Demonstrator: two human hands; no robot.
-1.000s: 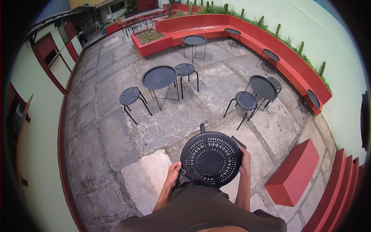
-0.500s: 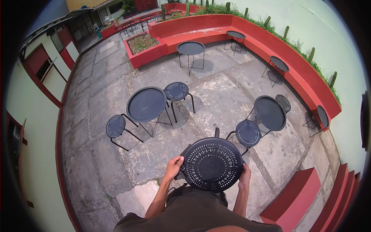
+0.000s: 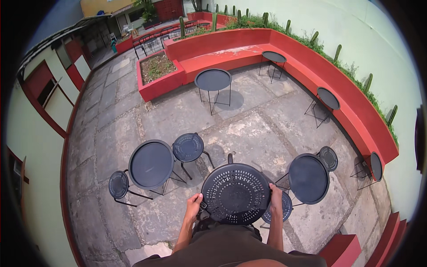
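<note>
In front of my body I carry a black metal stool [image 3: 235, 194] with a round, perforated seat turned up toward me. One dark leg end shows beyond its far rim; the other legs are mostly hidden. My left hand [image 3: 193, 207] is closed on the left side of the stool, by its rim. On the opposite edge, my right hand [image 3: 275, 199] grips the rim. Just beyond my right hand a similar stool [image 3: 284, 208] on the floor is partly covered by the hand and the held seat.
Left stands a round black tray table [image 3: 151, 164] between two stools, one left [image 3: 118, 185] and one right [image 3: 187, 147]. Another tray table [image 3: 309, 179] and stool [image 3: 328, 158] stand right. Ahead are a table [image 3: 213, 80], red planter [image 3: 155, 89] and curved red bench [image 3: 231, 55]; red steps [image 3: 387, 242] lie lower right.
I have moved forward over the patio, so the tables and stools appear lower and closer. The stool stays in both hands and sits slightly further left in view.
</note>
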